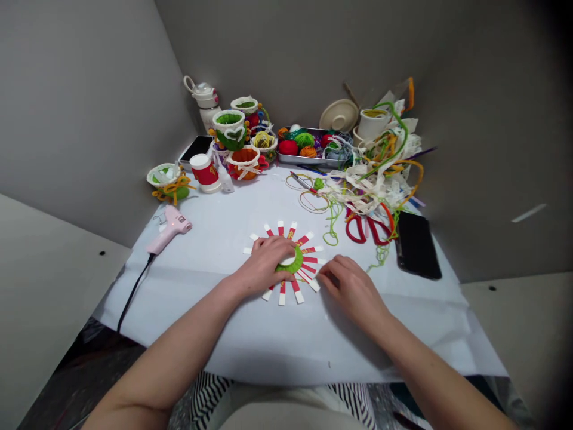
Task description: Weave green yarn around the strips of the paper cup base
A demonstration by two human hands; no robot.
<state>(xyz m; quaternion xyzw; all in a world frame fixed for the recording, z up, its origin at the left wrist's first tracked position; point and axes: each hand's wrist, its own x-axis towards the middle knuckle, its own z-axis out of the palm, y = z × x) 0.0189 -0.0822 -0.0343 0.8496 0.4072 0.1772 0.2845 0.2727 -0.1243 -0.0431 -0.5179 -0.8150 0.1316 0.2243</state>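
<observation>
A paper cup cut into spread strips, red with white ends, lies flat like a sun on the table. Green yarn circles its round white middle. My left hand rests over the left side of the cut cup, fingers and thumb gripping it around the yarn ring. At the lower right strips, my right hand has its fingertips pinched together close to the strip ends. Whatever thin thing may be between those fingertips is too small to make out.
A pink glue gun with a black cord lies left. Yarn-covered cups, a red paper cup and a tray of yarn balls stand at the back. Red-handled scissors, tangled yarn and a black phone are right.
</observation>
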